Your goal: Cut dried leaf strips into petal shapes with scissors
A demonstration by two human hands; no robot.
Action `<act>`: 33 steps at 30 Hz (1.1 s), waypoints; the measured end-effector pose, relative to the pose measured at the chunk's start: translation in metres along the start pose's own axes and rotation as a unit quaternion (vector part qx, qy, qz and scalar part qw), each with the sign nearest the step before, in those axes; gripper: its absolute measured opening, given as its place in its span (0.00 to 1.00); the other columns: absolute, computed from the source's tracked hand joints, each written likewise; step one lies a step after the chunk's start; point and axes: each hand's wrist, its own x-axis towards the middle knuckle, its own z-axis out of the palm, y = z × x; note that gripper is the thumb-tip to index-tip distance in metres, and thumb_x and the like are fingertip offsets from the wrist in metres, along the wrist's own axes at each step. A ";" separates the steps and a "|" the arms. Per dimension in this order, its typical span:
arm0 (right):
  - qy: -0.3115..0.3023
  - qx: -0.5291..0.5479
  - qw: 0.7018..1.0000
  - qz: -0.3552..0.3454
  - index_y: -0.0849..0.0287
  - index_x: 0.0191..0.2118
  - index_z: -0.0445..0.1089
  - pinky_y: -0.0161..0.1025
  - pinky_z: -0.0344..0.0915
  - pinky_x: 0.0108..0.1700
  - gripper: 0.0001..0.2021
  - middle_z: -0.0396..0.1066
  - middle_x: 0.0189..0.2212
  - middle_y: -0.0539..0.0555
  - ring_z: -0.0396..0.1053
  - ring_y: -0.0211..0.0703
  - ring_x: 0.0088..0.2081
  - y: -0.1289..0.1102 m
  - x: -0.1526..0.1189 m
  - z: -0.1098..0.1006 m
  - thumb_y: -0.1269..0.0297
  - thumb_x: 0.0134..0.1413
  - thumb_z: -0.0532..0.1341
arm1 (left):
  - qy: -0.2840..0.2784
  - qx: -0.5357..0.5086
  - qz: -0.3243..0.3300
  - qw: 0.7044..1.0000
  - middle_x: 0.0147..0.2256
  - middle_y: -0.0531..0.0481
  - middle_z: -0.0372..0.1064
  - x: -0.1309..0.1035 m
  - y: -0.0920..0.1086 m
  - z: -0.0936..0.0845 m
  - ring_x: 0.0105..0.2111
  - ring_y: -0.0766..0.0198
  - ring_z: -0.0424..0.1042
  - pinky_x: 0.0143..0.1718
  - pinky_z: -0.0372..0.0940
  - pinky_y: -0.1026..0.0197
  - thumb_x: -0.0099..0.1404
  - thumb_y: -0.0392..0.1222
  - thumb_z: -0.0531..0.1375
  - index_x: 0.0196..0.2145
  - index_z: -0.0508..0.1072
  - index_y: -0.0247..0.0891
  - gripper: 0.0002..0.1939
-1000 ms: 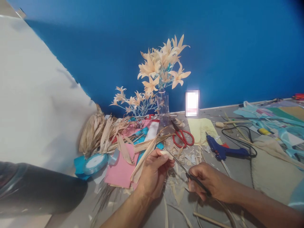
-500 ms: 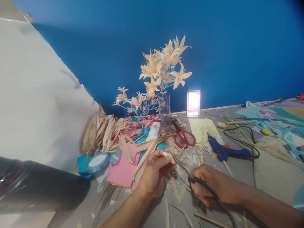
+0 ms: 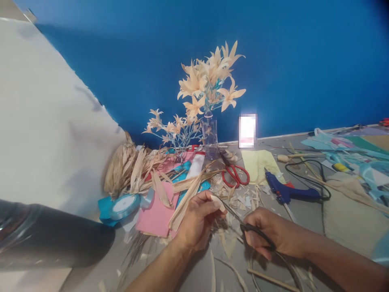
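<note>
My left hand (image 3: 202, 217) pinches a small cream piece of husk (image 3: 217, 202) between thumb and fingers. My right hand (image 3: 264, 233) is wrapped round the black handles of a pair of scissors (image 3: 253, 231). Their blades point up and left, lying against the edge of the husk piece. Whether the blade tips have the husk between them is hard to tell. Beneath both hands, pale husk scraps (image 3: 227, 245) lie scattered on the grey table. Long dried husk strips (image 3: 187, 202) lie just left of my left hand, over pink paper (image 3: 156, 215).
Red-handled scissors (image 3: 235, 176) and a blue glue gun (image 3: 285, 192) lie beyond my hands. A clear vase (image 3: 209, 140) holds husk flowers (image 3: 209, 77) by the blue wall. A ribbon roll (image 3: 124, 207) and husk bundle (image 3: 120, 168) are at left, a dark cylinder (image 3: 54, 235) nearer.
The scissors' handles have come closer together in my right hand. My left hand keeps the husk piece in nearly the same place. The view has shifted very slightly.
</note>
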 end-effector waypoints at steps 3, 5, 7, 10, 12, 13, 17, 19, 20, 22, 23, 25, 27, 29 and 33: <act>0.014 0.022 1.000 -0.013 0.62 0.21 0.66 0.33 0.50 0.25 0.31 0.65 0.17 0.51 0.56 0.33 0.20 -0.004 0.002 0.001 0.34 0.53 0.61 | 0.008 -0.015 -0.010 1.000 0.22 0.51 0.71 0.002 -0.002 -0.003 0.23 0.68 0.68 0.30 0.64 0.65 0.50 0.35 0.70 0.23 0.70 0.35 0.10; 0.056 0.035 0.997 -0.031 0.63 0.25 0.68 0.34 0.52 0.26 0.29 0.68 0.21 0.52 0.58 0.35 0.23 -0.010 0.004 0.001 0.36 0.51 0.63 | 0.004 -0.019 -0.019 1.000 0.22 0.52 0.71 0.003 -0.004 -0.005 0.22 0.69 0.68 0.29 0.63 0.66 0.50 0.36 0.70 0.24 0.70 0.35 0.11; 0.126 0.058 0.990 -0.038 0.63 0.30 0.69 0.34 0.55 0.28 0.25 0.69 0.25 0.51 0.60 0.36 0.26 -0.016 0.006 0.002 0.41 0.47 0.68 | -0.007 -0.019 -0.032 0.999 0.22 0.52 0.72 0.003 -0.008 -0.004 0.22 0.68 0.69 0.28 0.63 0.66 0.50 0.37 0.71 0.26 0.70 0.36 0.12; 0.206 0.097 0.973 -0.032 0.60 0.36 0.69 0.34 0.59 0.30 0.21 0.70 0.29 0.50 0.63 0.37 0.28 -0.021 0.009 0.003 0.51 0.43 0.71 | -0.014 -0.016 -0.053 0.998 0.24 0.49 0.75 0.001 -0.016 0.000 0.22 0.66 0.71 0.29 0.65 0.64 0.49 0.37 0.73 0.28 0.70 0.36 0.15; 0.230 0.102 0.967 -0.030 0.60 0.35 0.68 0.34 0.59 0.30 0.17 0.69 0.28 0.49 0.63 0.37 0.27 -0.023 0.009 0.004 0.55 0.43 0.69 | -0.018 -0.013 -0.063 0.998 0.24 0.49 0.75 -0.001 -0.021 0.003 0.23 0.66 0.72 0.29 0.65 0.64 0.48 0.37 0.74 0.27 0.70 0.36 0.15; 0.242 0.096 0.965 -0.029 0.59 0.33 0.68 0.34 0.58 0.29 0.15 0.67 0.26 0.48 0.62 0.37 0.26 -0.024 0.009 0.004 0.57 0.42 0.69 | -0.021 -0.011 -0.068 0.997 0.24 0.49 0.75 -0.002 -0.023 0.004 0.23 0.66 0.72 0.30 0.65 0.64 0.48 0.37 0.74 0.27 0.70 0.35 0.15; 0.240 0.078 0.967 -0.020 0.60 0.31 0.67 0.32 0.55 0.26 0.10 0.63 0.23 0.45 0.58 0.34 0.24 -0.026 0.005 0.001 0.62 0.41 0.66 | -0.051 0.010 -0.097 0.994 0.23 0.48 0.73 -0.003 -0.025 0.004 0.24 0.65 0.71 0.29 0.65 0.63 0.49 0.37 0.73 0.26 0.73 0.34 0.12; 0.222 0.070 0.972 -0.017 0.60 0.31 0.68 0.32 0.55 0.26 0.10 0.63 0.23 0.45 0.57 0.34 0.23 -0.027 0.003 -0.001 0.64 0.40 0.65 | -0.070 0.025 -0.104 0.992 0.22 0.48 0.72 -0.003 -0.023 0.002 0.23 0.65 0.69 0.28 0.64 0.63 0.51 0.39 0.71 0.25 0.73 0.34 0.10; 0.216 0.065 0.974 -0.014 0.60 0.30 0.68 0.32 0.54 0.26 0.09 0.63 0.22 0.45 0.57 0.34 0.23 -0.027 0.002 -0.002 0.64 0.40 0.65 | -0.076 0.032 -0.103 0.991 0.21 0.48 0.71 -0.002 -0.023 0.002 0.22 0.66 0.69 0.27 0.64 0.63 0.51 0.39 0.71 0.25 0.73 0.34 0.10; 0.225 0.069 0.972 -0.012 0.61 0.30 0.68 0.31 0.53 0.25 0.09 0.62 0.21 0.44 0.56 0.33 0.23 -0.027 0.001 -0.003 0.64 0.41 0.65 | -0.077 0.039 -0.096 0.992 0.20 0.49 0.70 -0.002 -0.021 0.001 0.21 0.66 0.67 0.27 0.63 0.63 0.52 0.39 0.70 0.24 0.73 0.34 0.10; 0.233 0.078 0.969 -0.013 0.61 0.31 0.68 0.31 0.53 0.25 0.10 0.62 0.21 0.44 0.55 0.33 0.23 -0.026 0.002 -0.004 0.63 0.42 0.66 | -0.070 0.038 -0.091 0.993 0.20 0.50 0.70 -0.002 -0.021 0.001 0.21 0.66 0.67 0.27 0.63 0.63 0.52 0.39 0.71 0.24 0.74 0.35 0.10; 0.243 0.101 0.965 -0.015 0.61 0.34 0.68 0.31 0.53 0.25 0.12 0.63 0.22 0.44 0.56 0.33 0.23 -0.024 0.003 -0.003 0.62 0.43 0.66 | -0.048 0.032 -0.080 0.995 0.21 0.51 0.70 -0.001 -0.020 0.001 0.22 0.67 0.67 0.27 0.62 0.64 0.53 0.40 0.71 0.24 0.74 0.35 0.10; 0.245 0.106 0.964 -0.018 0.61 0.35 0.68 0.31 0.53 0.25 0.13 0.63 0.23 0.44 0.55 0.33 0.24 -0.022 0.004 -0.003 0.61 0.43 0.67 | -0.036 0.037 -0.067 0.996 0.21 0.52 0.69 -0.001 -0.021 0.001 0.22 0.68 0.66 0.27 0.61 0.65 0.53 0.40 0.71 0.24 0.74 0.35 0.10; 0.247 0.095 0.964 -0.023 0.61 0.34 0.68 0.31 0.52 0.25 0.13 0.61 0.22 0.43 0.54 0.33 0.23 -0.022 0.005 -0.002 0.63 0.42 0.67 | -0.041 0.051 -0.064 0.996 0.20 0.51 0.70 -0.001 -0.021 0.001 0.22 0.68 0.67 0.28 0.60 0.65 0.52 0.40 0.72 0.24 0.75 0.34 0.10; 0.230 0.072 0.970 -0.036 0.61 0.31 0.67 0.31 0.54 0.26 0.10 0.62 0.22 0.45 0.56 0.33 0.24 -0.025 0.003 0.001 0.64 0.41 0.67 | -0.072 0.062 -0.099 0.991 0.23 0.49 0.72 -0.003 -0.023 0.001 0.22 0.68 0.67 0.28 0.60 0.65 0.50 0.41 0.73 0.26 0.76 0.33 0.11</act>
